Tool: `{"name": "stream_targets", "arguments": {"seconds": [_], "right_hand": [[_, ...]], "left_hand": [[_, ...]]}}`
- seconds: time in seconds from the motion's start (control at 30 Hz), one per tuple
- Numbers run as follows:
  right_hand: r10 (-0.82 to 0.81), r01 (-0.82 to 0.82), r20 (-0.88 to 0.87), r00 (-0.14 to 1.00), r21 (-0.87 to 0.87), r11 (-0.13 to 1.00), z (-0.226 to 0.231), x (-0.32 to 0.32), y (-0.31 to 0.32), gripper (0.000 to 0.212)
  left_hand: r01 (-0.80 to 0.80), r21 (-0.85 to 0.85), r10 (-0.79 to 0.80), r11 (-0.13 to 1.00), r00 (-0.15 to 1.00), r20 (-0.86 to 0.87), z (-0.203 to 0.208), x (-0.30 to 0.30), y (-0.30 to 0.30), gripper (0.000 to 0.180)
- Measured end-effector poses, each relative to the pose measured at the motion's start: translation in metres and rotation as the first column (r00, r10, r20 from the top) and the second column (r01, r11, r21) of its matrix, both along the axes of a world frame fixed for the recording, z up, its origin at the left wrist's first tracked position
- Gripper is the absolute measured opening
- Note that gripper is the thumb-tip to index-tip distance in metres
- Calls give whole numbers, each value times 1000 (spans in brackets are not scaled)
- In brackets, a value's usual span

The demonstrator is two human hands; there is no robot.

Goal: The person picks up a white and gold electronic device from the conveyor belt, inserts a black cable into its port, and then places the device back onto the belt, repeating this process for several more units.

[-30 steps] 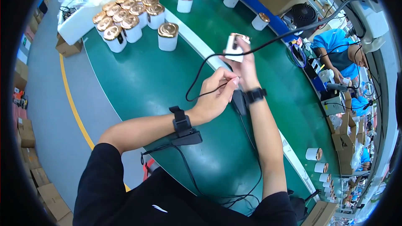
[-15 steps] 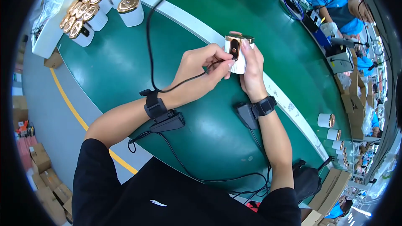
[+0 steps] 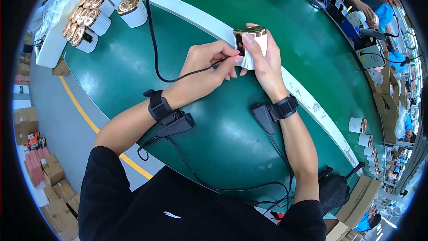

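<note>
A white ribbed device with a gold cap (image 3: 250, 30) is held up above the green table, in the grasp of my right hand (image 3: 268, 69). The thumb of that hand lies across its front, beside a dark oval panel (image 3: 240, 44). My left hand (image 3: 206, 68) pinches the end of a black cable (image 3: 154, 40) against the lower end of this panel. The fingertips hide the plug, so I cannot tell whether it sits in a socket. From the fingers the cable loops left and then rises past the top edge.
Several similar gold-capped devices (image 3: 91, 15) stand at the upper left, by a white ledge (image 3: 47, 53). More (image 3: 357, 125) line the right side. A white strip (image 3: 307, 100) crosses the green table (image 3: 218, 147). Wrist-strap cables (image 3: 249, 191) trail nearby. A co-worker's arm (image 3: 356, 2) shows at upper right.
The device has turned, its dark panel now facing further left and more of its cap showing. Both hands have shifted slightly left with it, and the cable end stays against the panel.
</note>
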State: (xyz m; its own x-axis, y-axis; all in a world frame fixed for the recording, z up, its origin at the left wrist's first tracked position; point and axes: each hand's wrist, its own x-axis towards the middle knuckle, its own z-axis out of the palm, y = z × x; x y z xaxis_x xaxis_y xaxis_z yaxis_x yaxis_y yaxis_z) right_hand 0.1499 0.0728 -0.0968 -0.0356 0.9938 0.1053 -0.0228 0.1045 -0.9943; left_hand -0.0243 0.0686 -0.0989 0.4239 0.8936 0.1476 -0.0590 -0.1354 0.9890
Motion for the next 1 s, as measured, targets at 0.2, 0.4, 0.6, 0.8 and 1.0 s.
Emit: {"name": "stream_targets", "arguments": {"seconds": [0.2,0.4,0.6,0.8,1.0], "right_hand": [[-29,27,62,998,33,999,-1,3,-1,46],[-26,26,206,978,2,1000,18,0,-7,52],[-482,433,443,756,214,875,27,75,-14,65],[-550,485,715,432,330,810,16,179,-83,79],[-585,527,810,39,481,701,11,189,-104,71]], "left_hand": [[3,-6,-3,1000,1000,23,-2,5,0,8],[26,-12,-24,1000,995,92,-1,-3,-1,7],[39,167,-78,985,969,233,14,-25,-24,7],[48,224,-88,973,981,174,9,-49,-32,4],[101,287,-145,953,980,139,6,-54,-29,2]]}}
